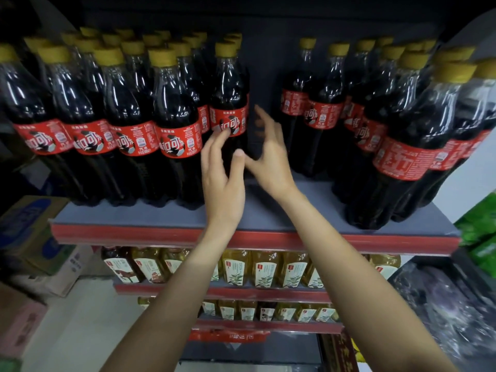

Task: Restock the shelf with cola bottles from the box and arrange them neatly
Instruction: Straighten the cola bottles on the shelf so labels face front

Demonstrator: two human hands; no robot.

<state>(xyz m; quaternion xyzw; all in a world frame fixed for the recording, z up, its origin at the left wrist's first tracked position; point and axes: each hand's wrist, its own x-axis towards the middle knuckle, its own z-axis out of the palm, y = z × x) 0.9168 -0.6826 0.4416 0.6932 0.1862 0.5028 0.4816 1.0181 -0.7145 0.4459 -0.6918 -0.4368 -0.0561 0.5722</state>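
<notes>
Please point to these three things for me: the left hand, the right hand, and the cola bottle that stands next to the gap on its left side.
left hand (224, 178), head view, on the back of the hand.
right hand (271, 159), head view, on the palm.
cola bottle (228, 98), head view, on the dark body above the red label.

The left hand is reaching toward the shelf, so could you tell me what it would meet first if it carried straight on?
Probably the cola bottle at the edge of the gap: the left hand has open fingers pointing up at its red label. They overlap it in this view, though depth is unclear, so contact cannot be confirmed.
</notes>
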